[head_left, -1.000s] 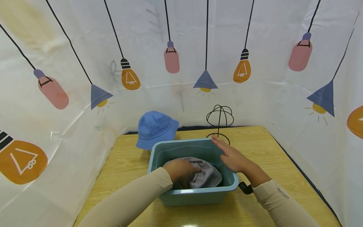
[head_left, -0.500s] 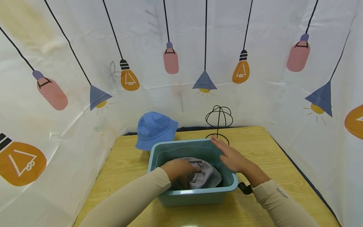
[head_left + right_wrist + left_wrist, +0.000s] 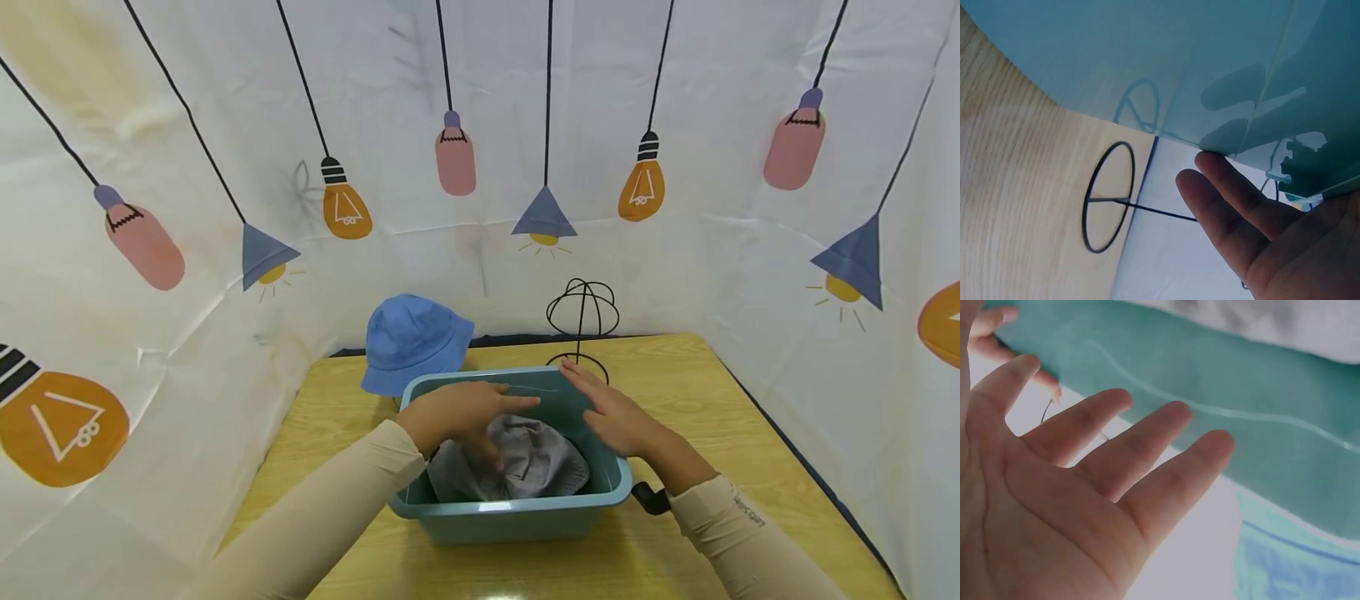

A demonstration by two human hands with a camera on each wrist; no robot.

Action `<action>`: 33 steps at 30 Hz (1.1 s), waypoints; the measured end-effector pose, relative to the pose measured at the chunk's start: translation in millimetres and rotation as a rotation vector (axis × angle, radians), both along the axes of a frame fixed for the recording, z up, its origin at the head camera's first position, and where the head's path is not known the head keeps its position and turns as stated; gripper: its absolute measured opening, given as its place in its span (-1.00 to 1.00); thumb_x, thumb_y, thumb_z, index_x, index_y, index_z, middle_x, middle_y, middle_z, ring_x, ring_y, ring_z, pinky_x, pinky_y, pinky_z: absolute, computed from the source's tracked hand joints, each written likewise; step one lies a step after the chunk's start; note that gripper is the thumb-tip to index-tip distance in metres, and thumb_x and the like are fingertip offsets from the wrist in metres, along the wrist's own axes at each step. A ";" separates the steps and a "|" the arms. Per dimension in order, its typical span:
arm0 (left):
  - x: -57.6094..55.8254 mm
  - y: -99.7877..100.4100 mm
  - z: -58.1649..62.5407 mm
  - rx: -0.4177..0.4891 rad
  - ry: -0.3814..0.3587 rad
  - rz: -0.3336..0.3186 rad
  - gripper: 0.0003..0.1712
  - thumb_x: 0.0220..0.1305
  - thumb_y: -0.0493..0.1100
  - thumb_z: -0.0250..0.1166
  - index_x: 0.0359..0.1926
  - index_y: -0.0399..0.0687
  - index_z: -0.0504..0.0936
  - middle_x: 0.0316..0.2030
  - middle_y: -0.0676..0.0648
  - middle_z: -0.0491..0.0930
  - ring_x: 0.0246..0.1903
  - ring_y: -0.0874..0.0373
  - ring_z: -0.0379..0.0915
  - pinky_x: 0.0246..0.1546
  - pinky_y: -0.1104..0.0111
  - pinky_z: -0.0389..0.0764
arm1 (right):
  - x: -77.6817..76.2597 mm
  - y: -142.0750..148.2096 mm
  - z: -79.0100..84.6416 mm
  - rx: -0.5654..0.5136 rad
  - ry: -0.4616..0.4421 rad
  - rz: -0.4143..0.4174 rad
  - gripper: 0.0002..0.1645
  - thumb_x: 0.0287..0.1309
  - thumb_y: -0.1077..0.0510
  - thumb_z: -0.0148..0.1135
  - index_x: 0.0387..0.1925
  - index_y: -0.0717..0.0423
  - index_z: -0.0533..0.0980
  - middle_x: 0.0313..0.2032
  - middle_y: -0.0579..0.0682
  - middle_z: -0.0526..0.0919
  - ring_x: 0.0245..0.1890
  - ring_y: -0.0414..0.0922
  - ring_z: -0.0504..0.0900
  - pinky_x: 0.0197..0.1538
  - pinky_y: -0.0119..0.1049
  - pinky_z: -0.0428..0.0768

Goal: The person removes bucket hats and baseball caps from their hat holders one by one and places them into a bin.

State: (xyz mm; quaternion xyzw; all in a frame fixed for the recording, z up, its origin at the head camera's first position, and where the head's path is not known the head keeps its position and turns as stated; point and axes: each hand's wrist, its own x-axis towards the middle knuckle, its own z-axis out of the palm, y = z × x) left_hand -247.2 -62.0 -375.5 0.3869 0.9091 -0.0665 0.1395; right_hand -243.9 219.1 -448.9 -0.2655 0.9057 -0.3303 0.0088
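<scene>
A crumpled grey fabric hat [image 3: 546, 458] lies inside a blue-green plastic bin [image 3: 517, 525]. My left hand [image 3: 459, 410] is over the bin's left half, above the hat, with its fingers spread and nothing held. In the left wrist view its palm [image 3: 1060, 506] and loosely extended fingers show against the bin's inner wall. My right hand [image 3: 618, 425] rests along the bin's right rim, fingers straight and pointing toward the far corner. The right wrist view shows two of its fingers [image 3: 1222, 219] extended by the bin's side.
Behind the bin at left sits a blue bucket hat [image 3: 411, 342]. A black wire stand [image 3: 581, 308] with a domed top is behind the bin at right. Everything stands on a wooden table [image 3: 720, 442], backed by white cloth [image 3: 480, 258] printed with lamps.
My left hand has risen from the grey hat, moving up and toward the far left, and its fingers have let go. The right hand, bin and blue hat have stayed in place.
</scene>
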 end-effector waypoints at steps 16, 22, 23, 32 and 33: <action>-3.0 -26.1 29.5 0.144 0.161 0.019 0.34 -0.12 0.48 0.54 0.64 0.52 0.03 0.60 -0.10 0.15 0.47 -0.08 0.32 0.22 -0.06 0.60 | 0.9 0.3 0.8 0.001 0.016 -0.001 -0.12 0.38 0.38 -0.06 0.66 0.00 0.00 0.67 -0.11 -0.13 0.65 0.13 -0.09 0.53 0.35 0.07; -10.2 -35.3 35.3 0.141 0.304 0.011 0.32 -0.09 0.52 0.50 0.64 0.38 0.11 0.59 -0.16 0.16 0.51 -0.15 0.24 0.35 -0.06 0.49 | 1.9 0.3 -0.4 0.005 0.014 -0.005 -0.11 0.38 0.39 -0.06 0.66 -0.01 0.00 0.67 -0.09 -0.13 0.66 0.10 -0.09 0.54 0.32 0.08; -12.2 -37.3 35.7 0.135 0.324 0.011 0.31 -0.07 0.51 0.49 0.64 0.37 0.10 0.60 -0.16 0.15 0.51 -0.17 0.23 0.38 -0.05 0.46 | 2.0 0.4 -0.8 0.005 0.013 -0.005 -0.10 0.38 0.39 -0.06 0.67 -0.03 -0.01 0.67 -0.09 -0.13 0.66 0.10 -0.10 0.54 0.32 0.08; -31.0 -57.0 40.9 0.128 0.443 0.061 0.24 0.04 0.53 0.41 0.65 0.31 0.10 0.61 -0.22 0.09 0.51 -0.29 0.18 0.40 -0.14 0.39 | 1.5 1.0 -2.4 0.007 0.025 -0.002 -0.08 0.39 0.38 -0.05 0.67 -0.10 -0.04 0.67 -0.12 -0.15 0.66 0.08 -0.11 0.55 0.30 0.08; -32.9 -58.5 42.0 0.129 0.451 0.072 0.24 0.04 0.54 0.40 0.65 0.31 0.10 0.61 -0.22 0.09 0.51 -0.30 0.18 0.39 -0.16 0.40 | 1.4 1.0 -2.2 0.007 0.026 -0.002 -0.08 0.39 0.38 -0.05 0.67 -0.09 -0.04 0.67 -0.12 -0.15 0.66 0.09 -0.11 0.55 0.30 0.08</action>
